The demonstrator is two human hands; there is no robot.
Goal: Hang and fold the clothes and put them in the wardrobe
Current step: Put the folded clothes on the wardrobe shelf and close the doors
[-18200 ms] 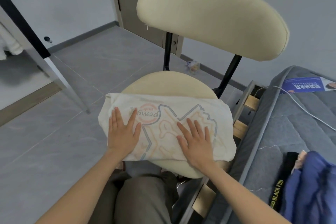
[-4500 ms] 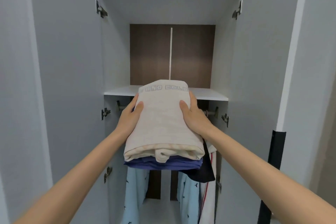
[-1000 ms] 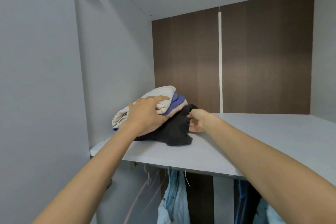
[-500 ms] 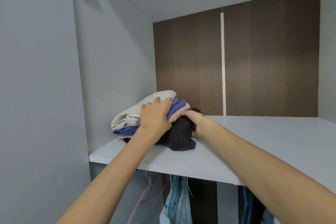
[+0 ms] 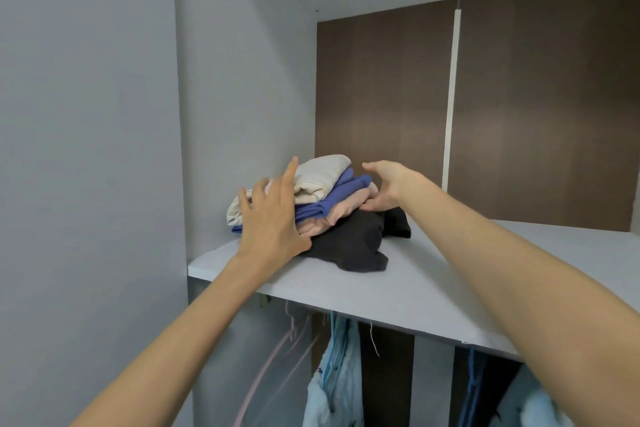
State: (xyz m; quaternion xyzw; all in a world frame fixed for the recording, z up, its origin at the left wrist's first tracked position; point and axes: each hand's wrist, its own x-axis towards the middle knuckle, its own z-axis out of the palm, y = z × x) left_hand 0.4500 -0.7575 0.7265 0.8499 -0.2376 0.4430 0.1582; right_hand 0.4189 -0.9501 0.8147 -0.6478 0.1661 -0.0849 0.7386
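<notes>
Neither grip holds anything. The left hand [image 5: 273, 218] is wide, fingers spread and straight, in front of the near left end of the stack of folded clothes [image 5: 334, 199]; whether its palm touches the cloth I cannot tell. The right hand [image 5: 384, 189] is wide too, its fingertips against the pink layer on the stack's right flank.

The stack lies between the two hands, cream on top, then blue, pink and a rumpled black piece [image 5: 349, 243] at the bottom. Its long side runs from near left to far right, slanted to the shelf's front edge. Any squaring-up probably falls to the right hand.

The stack sits at the left end of the shelf [image 5: 398, 288], near the wardrobe's side wall [image 5: 242, 97]. Hanging clothes [image 5: 336, 381] show below.
</notes>
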